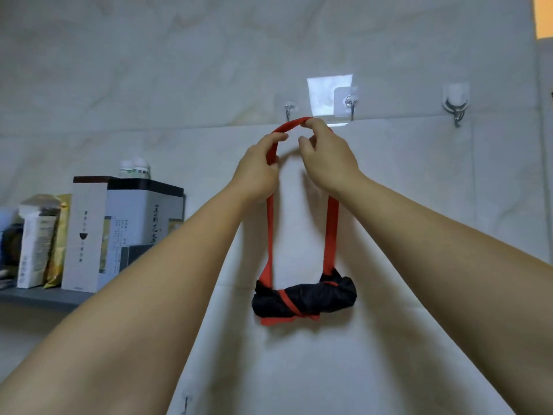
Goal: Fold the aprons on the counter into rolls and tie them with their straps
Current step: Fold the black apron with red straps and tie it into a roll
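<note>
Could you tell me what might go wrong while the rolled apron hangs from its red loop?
The red loop, held by the left hand and right hand, sits between the left hook and the middle hook and could miss both. The rolled apron dangles; its red tie might loosen.

Worn on the head, wide-angle, facing forward at a pale marbled tile wall (149, 70) rather than down, and close to it. Centred on the left hand (257, 172) and right hand (326, 158), both pinching a red fabric strap loop (331, 229) just below three silver metal wall hooks (350, 106). Forearms stretching in from the near bottom corners. Grey shelf (39, 295) with white cardboard boxes (86, 232) at left, against the wall.
</note>
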A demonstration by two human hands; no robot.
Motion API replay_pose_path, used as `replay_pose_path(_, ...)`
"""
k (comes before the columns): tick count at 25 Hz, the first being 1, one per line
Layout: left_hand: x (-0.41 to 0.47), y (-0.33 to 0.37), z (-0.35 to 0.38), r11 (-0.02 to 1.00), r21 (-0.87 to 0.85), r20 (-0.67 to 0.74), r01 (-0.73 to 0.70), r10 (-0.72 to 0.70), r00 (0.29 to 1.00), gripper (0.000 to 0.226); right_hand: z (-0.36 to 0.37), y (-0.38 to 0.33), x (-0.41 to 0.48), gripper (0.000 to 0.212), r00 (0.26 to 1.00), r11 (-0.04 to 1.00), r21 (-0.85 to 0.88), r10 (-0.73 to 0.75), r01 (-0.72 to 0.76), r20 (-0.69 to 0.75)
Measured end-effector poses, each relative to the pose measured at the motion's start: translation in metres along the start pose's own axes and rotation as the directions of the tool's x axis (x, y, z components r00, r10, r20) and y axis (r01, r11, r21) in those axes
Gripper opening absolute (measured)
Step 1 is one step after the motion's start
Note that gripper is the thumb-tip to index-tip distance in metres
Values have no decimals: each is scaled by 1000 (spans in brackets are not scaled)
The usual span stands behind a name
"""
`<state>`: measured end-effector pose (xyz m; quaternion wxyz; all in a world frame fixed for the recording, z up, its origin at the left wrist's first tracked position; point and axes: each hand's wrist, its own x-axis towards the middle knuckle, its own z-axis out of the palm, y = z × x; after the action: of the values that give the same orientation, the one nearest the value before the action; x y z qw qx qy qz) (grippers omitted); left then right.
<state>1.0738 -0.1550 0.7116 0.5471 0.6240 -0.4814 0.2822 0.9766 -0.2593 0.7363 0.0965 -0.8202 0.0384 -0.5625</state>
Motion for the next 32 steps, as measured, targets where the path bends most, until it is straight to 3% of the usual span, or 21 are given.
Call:
replay_pose_path(6, 47, 17, -12, 997, -22, 19, 80, -80, 997, 68, -5, -6, 48, 48, 993, 999, 10, 46, -47, 111)
replay_pose_path(10, 64, 20, -13, 975, -75, -20, 211, -213, 977, 45, -11, -10, 61, 31, 982, 991, 73, 101, -114, 162)
replay_pose_path(13, 66, 15, -16, 975, -11, -7, 221, -221, 975, 19, -5, -10, 62, 26, 980, 994, 21, 101, -106, 169)
replay_pose_path(18, 40, 0, -14, 970, -77, 53, 233, -229, 972, 14, 8, -6, 36, 34, 977, 994, -46, 110, -103, 180)
replay_pose_path(22, 19, -15, 3, 980, -138, -86, 147, -159, 983, 18, 22, 0, -12, 47, 997, 995, -70, -69, 66, -35)
replay_pose_path(24, -1, -14, 17, 997, 51, -247, 63, -48, 968, 23, 30, 12, -43, 54, 970, 968, -163, -213, 192, -118)
replay_pose_path(26, -29, -6, 34, 971, 226, -321, -74, 146, 936, 29, 34, 27, -77, 56, 962, 946, -250, -242, 206, -125)
replay_pose_path(30, -74, 4, 81, 890, 298, -175, -345, 406, 897, 28, 14, 43, -130, 53, 992, 933, -349, -117, 91, -55)
replay_pose_path(32, -89, 12, 103, 890, 231, -130, -392, 428, 894, 32, -9, 49, -146, 56, 997, 891, -448, -77, 72, 8)
